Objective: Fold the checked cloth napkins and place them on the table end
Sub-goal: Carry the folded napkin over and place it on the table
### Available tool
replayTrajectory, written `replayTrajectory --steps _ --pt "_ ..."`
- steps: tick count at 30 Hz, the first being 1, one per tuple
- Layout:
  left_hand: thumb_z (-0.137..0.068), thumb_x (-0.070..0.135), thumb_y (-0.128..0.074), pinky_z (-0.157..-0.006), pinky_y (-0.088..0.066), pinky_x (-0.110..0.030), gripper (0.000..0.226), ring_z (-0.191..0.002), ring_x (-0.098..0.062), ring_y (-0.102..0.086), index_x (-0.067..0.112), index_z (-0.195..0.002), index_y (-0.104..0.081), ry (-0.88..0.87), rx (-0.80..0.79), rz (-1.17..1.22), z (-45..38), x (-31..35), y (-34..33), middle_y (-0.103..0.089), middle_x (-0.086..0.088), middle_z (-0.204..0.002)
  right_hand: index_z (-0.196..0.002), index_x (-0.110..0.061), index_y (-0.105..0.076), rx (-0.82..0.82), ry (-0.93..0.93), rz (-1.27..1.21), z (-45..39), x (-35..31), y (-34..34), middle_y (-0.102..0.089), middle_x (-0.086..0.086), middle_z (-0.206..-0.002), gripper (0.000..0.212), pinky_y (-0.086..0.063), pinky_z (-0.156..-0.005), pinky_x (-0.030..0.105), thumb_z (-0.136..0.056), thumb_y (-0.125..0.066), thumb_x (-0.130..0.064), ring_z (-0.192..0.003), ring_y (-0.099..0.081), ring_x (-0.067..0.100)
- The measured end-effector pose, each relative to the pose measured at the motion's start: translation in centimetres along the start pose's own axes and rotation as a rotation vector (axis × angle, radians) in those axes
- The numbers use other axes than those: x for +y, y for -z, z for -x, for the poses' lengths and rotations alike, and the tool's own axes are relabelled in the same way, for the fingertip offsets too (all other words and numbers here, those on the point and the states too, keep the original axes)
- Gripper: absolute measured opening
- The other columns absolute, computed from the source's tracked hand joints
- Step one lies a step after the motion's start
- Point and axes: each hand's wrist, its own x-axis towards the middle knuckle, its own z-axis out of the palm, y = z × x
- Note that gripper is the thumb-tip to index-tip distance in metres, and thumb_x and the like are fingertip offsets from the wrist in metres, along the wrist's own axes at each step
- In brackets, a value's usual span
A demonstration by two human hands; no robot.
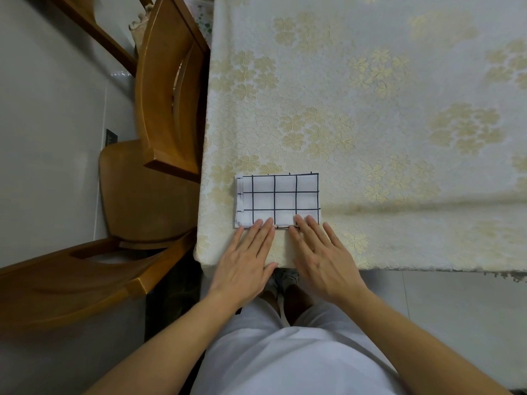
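On the table (pixel 399 138), both flat hands (pixel 245 266) (pixel 325 260) touch the folded napkin (pixel 278 198).

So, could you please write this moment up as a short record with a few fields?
napkin: folded checked napkin, flat near the table's left corner
layers: edges stacked at its left side; count unclear
left hand: left hand flat, fingertips on the napkin's near edge
right hand: right hand flat, fingertips on the same edge
table: table under a cream floral cloth
chairs: wooden chairs left of the table
other napkins: none in view
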Motion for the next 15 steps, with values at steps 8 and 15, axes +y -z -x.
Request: replayTrajectory --steps 8,15 --pt "-0.102 0.05 -0.021 -0.122 -0.015 -0.045 0.07 -0.154 -0.022 -0.002 0.009 -0.158 -0.011 0.0 0.009 0.024 -0.16 -0.13 -0.19 -0.002 -0.007 -0.167 -0.157 -0.008 -0.025 -0.001 0.001 -0.022 -0.13 -0.02 -0.14 -0.013 0.012 -0.166 0.063 -0.024 -0.122 0.05 -0.102 -0.034 -0.039 -0.154 -0.012 0.03" --pt "-0.102 0.05 -0.02 -0.122 -0.011 -0.044 0.07 -0.154 -0.022 -0.002 0.009 -0.158 -0.011 0.016 0.004 0.019 -0.84 -0.29 0.03 -0.002 -0.006 -0.167 -0.157 -0.01 -0.026 -0.007 -0.009 -0.027 -0.8 0.16 -0.06 -0.014 0.012 -0.166 0.062 -0.023 -0.122 0.05 -0.103 -0.036 -0.038 -0.154 -0.012 0.029"
